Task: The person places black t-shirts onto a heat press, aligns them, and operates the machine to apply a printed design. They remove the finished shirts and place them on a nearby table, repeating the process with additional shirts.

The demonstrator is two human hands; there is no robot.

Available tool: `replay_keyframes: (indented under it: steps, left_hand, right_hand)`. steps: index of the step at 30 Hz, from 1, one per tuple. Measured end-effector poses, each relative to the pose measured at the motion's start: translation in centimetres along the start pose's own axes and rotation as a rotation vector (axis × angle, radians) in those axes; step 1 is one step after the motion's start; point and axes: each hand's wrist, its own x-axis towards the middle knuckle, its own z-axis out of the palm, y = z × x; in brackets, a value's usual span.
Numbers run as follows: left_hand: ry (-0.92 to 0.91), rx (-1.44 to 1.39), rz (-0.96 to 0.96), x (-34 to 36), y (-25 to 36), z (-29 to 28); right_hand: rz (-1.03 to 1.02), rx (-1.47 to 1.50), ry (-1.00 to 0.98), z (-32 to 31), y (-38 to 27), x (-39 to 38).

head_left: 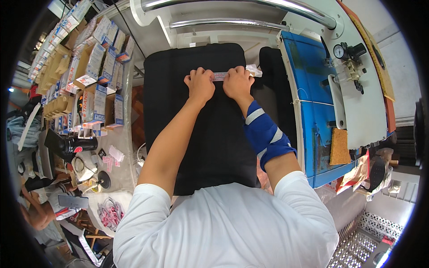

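A black cloth (210, 134) lies flat over a padded board in front of me. Near its far edge sits a small pale label strip (220, 76). My left hand (200, 85) pinches the strip's left end, and my right hand (237, 82) pinches its right end, both pressing it onto the cloth. A blue sleeve with white stripes (264, 134) wraps my right forearm. The fingers hide most of the strip.
A blue and white press machine (321, 102) with a gauge (339, 51) stands to the right. Metal rails (237, 22) curve across the back. On the left table are several stacked cardboard boxes (94, 89), a black bottle (76, 145) and small pink labels (109, 212).
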Motion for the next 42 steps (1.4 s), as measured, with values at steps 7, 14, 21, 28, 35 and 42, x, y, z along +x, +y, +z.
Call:
replay_keyframes:
  steps: [7, 14, 21, 28, 35, 42]
  left_hand:
    - [0.173, -0.076, 0.008, -3.7, -0.4, -0.7]
    - [0.209, -0.022, 0.104, -4.9, -0.7, -0.1]
    - [0.189, 0.057, 0.096, -5.1, -0.1, -0.1]
    - [0.344, -0.308, -0.063, -4.9, -1.3, -0.3]
    - [0.559, -0.192, -0.053, -15.4, -4.4, -8.6]
    - [0.276, 0.049, -0.713, -30.8, -10.1, -13.4]
  right_hand:
    - [0.001, 0.454, 0.313, -8.0, 3.4, -6.3]
    - [-0.065, 0.264, 0.536, -21.9, 6.3, -21.2]
    - [0.261, -0.254, 0.749, -34.4, 17.6, -24.9]
    - [0.136, -0.411, 0.547, -33.3, 24.1, -22.6]
    - [0.043, -0.302, 0.576, -34.0, 24.4, -22.8]
    - [0.096, -0.214, 0.435, -35.3, 24.7, -22.2]
